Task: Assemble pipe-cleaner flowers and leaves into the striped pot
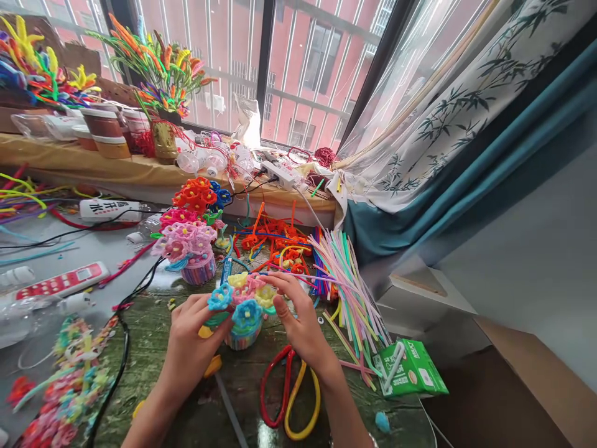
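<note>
A small pot [243, 339] of fuzzy pipe-cleaner flowers stands on the dark green table in front of me, with blue, pink and yellow blooms. My left hand [191, 339] grips its left side, thumb and fingers about a blue flower [220, 297]. From the right, my right hand [301, 317] curls its fingers over a yellow flower [265, 295], thumb near the outer petals. Another blue flower [247, 313] faces me between the hands. Close behind stands a second pot [199, 271] with pink, red and blue flowers.
Red and yellow loops [303, 410], possibly scissors handles, lie below my right hand. Pipe-cleaner stems [347, 286] and a green packet [410, 368] are at right. A black cable [125, 348], plastic bottle [112, 210] and loose small flowers [60, 398] lie left. The windowsill [261, 193] runs behind.
</note>
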A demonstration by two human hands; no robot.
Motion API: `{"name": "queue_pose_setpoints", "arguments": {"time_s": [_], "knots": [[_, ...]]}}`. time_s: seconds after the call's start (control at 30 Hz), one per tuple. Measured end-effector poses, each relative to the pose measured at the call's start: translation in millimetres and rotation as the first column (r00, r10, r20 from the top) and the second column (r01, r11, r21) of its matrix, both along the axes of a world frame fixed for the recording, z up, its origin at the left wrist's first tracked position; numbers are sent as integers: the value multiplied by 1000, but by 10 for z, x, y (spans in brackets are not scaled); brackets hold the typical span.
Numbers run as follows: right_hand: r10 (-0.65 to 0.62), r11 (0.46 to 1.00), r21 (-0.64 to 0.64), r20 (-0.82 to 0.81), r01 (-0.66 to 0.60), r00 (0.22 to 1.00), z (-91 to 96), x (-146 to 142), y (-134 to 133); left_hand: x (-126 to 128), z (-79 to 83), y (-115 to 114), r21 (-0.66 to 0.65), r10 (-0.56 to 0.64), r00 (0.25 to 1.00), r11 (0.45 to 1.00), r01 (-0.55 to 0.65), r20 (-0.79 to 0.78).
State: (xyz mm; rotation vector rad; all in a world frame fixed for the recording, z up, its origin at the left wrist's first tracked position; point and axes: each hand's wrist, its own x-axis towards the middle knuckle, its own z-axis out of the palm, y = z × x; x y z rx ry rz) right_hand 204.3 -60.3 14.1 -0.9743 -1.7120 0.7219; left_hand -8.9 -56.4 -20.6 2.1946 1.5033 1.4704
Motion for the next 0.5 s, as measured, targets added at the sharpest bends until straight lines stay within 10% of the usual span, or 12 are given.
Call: {"name": "queue_pose_setpoints", "arguments": {"time_s": [0.27, 0.5], "knots": [[-10, 1000, 2, -43, 10, 999, -191, 10, -20, 70, 8, -17, 97, -13, 1000, 995, 15, -18], [-371, 881, 318, 5, 350, 929, -129, -174, -223, 33, -2, -27, 77, 23, 1000, 997, -22, -8]]}}
